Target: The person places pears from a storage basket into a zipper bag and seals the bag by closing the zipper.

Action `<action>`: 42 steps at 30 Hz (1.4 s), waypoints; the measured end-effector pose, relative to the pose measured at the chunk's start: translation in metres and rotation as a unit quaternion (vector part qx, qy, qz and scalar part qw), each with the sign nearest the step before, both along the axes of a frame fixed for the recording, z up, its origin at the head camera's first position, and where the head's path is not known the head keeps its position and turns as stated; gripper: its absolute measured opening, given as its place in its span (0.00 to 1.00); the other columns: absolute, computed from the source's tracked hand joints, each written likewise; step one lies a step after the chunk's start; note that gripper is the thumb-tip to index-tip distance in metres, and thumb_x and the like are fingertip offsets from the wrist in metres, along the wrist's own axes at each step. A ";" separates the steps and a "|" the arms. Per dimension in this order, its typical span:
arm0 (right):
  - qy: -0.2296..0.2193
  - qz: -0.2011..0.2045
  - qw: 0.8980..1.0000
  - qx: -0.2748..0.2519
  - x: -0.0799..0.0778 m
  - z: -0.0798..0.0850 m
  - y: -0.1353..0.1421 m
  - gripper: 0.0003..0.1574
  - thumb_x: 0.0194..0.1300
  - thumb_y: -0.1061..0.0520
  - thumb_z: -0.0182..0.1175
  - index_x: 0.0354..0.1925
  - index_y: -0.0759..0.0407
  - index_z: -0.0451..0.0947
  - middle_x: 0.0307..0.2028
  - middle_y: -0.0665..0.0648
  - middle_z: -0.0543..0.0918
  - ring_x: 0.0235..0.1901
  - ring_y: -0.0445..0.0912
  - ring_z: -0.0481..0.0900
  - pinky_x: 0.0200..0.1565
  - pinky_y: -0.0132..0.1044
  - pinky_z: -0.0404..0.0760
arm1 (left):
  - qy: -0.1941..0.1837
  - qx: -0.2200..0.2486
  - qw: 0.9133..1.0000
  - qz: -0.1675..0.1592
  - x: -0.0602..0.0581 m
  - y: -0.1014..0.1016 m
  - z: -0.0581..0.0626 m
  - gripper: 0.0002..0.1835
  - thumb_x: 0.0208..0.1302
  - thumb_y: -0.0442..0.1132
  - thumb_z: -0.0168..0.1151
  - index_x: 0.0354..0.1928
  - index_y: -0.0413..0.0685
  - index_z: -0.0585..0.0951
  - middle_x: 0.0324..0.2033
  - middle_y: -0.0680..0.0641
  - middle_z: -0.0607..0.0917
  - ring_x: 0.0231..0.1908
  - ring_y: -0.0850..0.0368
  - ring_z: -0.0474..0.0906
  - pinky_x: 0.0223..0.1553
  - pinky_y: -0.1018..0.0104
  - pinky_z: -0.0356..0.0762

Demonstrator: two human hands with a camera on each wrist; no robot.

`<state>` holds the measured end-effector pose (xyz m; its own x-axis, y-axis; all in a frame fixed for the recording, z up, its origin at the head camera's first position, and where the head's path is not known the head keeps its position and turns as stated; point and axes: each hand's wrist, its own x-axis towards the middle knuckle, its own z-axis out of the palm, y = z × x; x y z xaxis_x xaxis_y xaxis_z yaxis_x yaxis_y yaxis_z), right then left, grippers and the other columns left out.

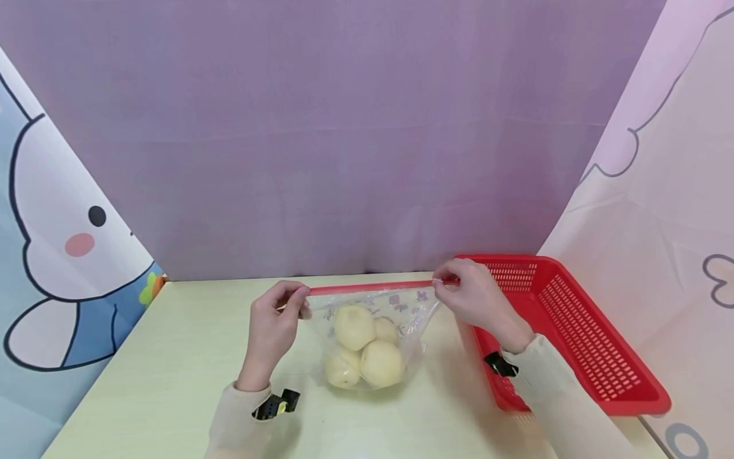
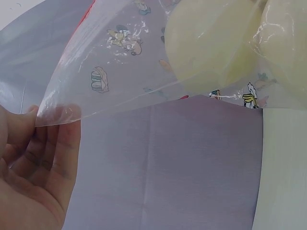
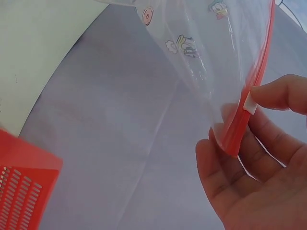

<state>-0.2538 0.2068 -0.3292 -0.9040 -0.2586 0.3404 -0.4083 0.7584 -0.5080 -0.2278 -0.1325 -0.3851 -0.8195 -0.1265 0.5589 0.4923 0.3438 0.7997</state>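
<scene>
A clear zip bag (image 1: 413,312) with small printed figures and a red zip strip (image 1: 367,288) hangs stretched between both hands. Inside it are several round, pale yellow fruits (image 1: 381,363), bunched at the bottom. My left hand (image 1: 278,325) pinches the bag's top left corner between thumb and fingers. At the other end, my right hand (image 1: 476,299) pinches the strip. In the right wrist view its thumb presses a small white slider (image 3: 250,103) near the end of the red strip, with the fingers behind.
A red plastic basket (image 1: 596,331) with slotted walls stands on the right of the pale table (image 1: 189,357), under the right forearm. Behind the table hangs a purple cloth (image 1: 344,140). Printed cartoon panels flank both sides.
</scene>
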 end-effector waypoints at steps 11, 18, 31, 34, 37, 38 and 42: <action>0.012 0.004 1.000 -0.002 0.000 -0.002 0.006 0.11 0.63 0.61 0.68 0.44 0.59 0.85 0.38 0.54 0.84 0.34 0.48 0.78 0.37 0.40 0.85 | 0.002 -0.004 1.000 0.001 0.001 0.000 0.001 0.03 0.71 0.32 0.64 0.39 0.41 0.85 0.24 0.46 0.82 0.23 0.57 0.82 0.26 0.66 0.84; 0.015 0.005 1.000 -0.008 0.000 -0.002 0.007 0.11 0.62 0.61 0.68 0.44 0.59 0.85 0.37 0.54 0.84 0.34 0.48 0.77 0.37 0.40 0.84 | 0.003 -0.003 1.000 -0.001 0.002 0.000 0.003 0.04 0.71 0.33 0.64 0.39 0.41 0.85 0.24 0.46 0.82 0.24 0.56 0.82 0.27 0.68 0.84; 0.027 0.003 1.000 -0.015 0.002 -0.002 0.012 0.09 0.63 0.62 0.67 0.43 0.59 0.85 0.36 0.54 0.84 0.33 0.48 0.77 0.38 0.41 0.84 | 0.003 -0.005 1.000 -0.001 0.002 0.000 0.002 0.04 0.71 0.33 0.64 0.39 0.41 0.85 0.25 0.46 0.82 0.24 0.56 0.82 0.25 0.71 0.81; 0.026 0.002 0.999 -0.021 0.003 -0.003 0.014 0.10 0.63 0.61 0.67 0.44 0.59 0.85 0.37 0.53 0.84 0.33 0.48 0.77 0.39 0.41 0.85 | 0.001 -0.007 1.000 0.001 0.003 0.000 0.002 0.03 0.71 0.33 0.64 0.39 0.42 0.85 0.25 0.47 0.82 0.24 0.56 0.82 0.25 0.71 0.82; 0.027 0.003 0.999 -0.022 0.002 -0.004 0.015 0.10 0.63 0.61 0.67 0.44 0.59 0.85 0.37 0.53 0.84 0.33 0.48 0.77 0.39 0.41 0.85 | 0.001 -0.010 1.000 0.003 0.003 -0.001 0.002 0.03 0.71 0.32 0.64 0.39 0.41 0.85 0.24 0.48 0.82 0.24 0.57 0.82 0.25 0.70 0.82; 0.028 0.003 0.999 -0.022 0.002 -0.004 0.015 0.09 0.63 0.62 0.67 0.44 0.59 0.85 0.37 0.53 0.84 0.33 0.48 0.77 0.39 0.41 0.84 | 0.000 -0.011 1.000 0.003 0.003 -0.001 0.002 0.02 0.70 0.32 0.64 0.39 0.41 0.85 0.24 0.48 0.82 0.24 0.57 0.82 0.25 0.69 0.82; 0.028 0.005 0.999 -0.019 0.001 -0.004 0.016 0.10 0.63 0.62 0.67 0.44 0.59 0.85 0.37 0.54 0.84 0.34 0.48 0.77 0.39 0.41 0.84 | -0.001 -0.012 1.000 0.005 0.002 -0.001 0.002 0.02 0.70 0.32 0.65 0.39 0.42 0.85 0.24 0.48 0.82 0.23 0.57 0.82 0.25 0.69 0.82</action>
<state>-0.2527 0.2226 -0.3332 -0.8806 -0.2528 0.4008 -0.4441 0.7354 -0.5119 -0.2254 -0.1335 -0.3834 -0.8199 -0.1215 0.5595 0.4865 0.3674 0.7927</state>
